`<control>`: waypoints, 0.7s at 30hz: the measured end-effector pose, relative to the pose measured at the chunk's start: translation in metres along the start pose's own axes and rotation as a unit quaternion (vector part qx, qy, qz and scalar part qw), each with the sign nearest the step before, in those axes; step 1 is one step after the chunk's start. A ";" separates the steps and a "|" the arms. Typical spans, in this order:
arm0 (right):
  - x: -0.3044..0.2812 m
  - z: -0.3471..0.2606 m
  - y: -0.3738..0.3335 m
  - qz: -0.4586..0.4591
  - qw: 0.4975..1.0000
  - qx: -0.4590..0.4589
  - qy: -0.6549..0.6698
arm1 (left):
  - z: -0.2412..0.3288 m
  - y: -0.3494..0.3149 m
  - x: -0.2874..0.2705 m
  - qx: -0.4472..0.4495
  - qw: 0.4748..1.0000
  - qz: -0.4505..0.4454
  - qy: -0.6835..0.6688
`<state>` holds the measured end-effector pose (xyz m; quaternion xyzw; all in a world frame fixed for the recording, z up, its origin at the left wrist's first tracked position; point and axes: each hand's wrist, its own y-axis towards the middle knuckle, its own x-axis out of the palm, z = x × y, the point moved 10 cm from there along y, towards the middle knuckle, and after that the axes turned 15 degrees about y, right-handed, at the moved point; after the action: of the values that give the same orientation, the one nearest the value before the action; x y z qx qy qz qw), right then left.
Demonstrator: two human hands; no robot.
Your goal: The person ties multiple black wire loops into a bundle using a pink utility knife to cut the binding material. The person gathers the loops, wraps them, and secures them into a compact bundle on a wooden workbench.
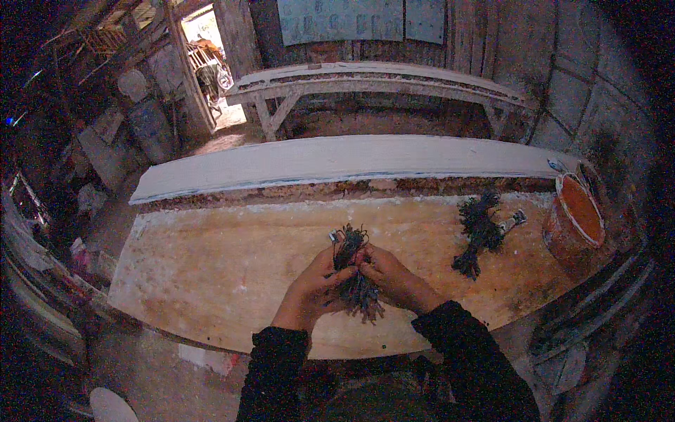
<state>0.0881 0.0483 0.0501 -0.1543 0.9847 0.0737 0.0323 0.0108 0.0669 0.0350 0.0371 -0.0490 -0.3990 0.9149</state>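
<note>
Over the middle of the wooden table (211,260), both my hands are closed around a bundle of short dark strands (360,292). My left hand (313,281) grips it from the left, and my right hand (397,276) pinches it at the middle from the right. Loose strand ends fan out above and below my fingers. A small pale piece (333,237) shows at the tip of my left hand; its kind is unclear. To the right lies a pile of similar dark strand bundles (480,228), touching a small whitish item (513,221).
An orange-red bucket (555,221) with orange contents stands at the table's right end. Along the far edge runs a long whitish board (337,160). Farther back are a long bench (380,81) and a bright doorway (214,70). A blue-grey barrel (151,126) stands at the far left.
</note>
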 end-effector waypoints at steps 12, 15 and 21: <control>-0.007 0.004 -0.001 0.017 0.996 -0.009 0.092 | 0.014 0.001 0.008 -0.020 0.992 0.073 -0.099; -0.004 0.009 0.004 0.003 0.998 -0.055 0.044 | 0.005 0.002 0.000 0.017 0.997 0.048 -0.063; -0.013 0.012 -0.001 0.056 0.992 0.000 0.117 | 0.016 0.001 0.003 0.038 0.995 0.069 -0.068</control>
<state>0.1008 0.0533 0.0397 -0.1064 0.9888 0.0566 -0.0876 0.0114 0.0647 0.0515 0.0410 -0.1291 -0.3343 0.9327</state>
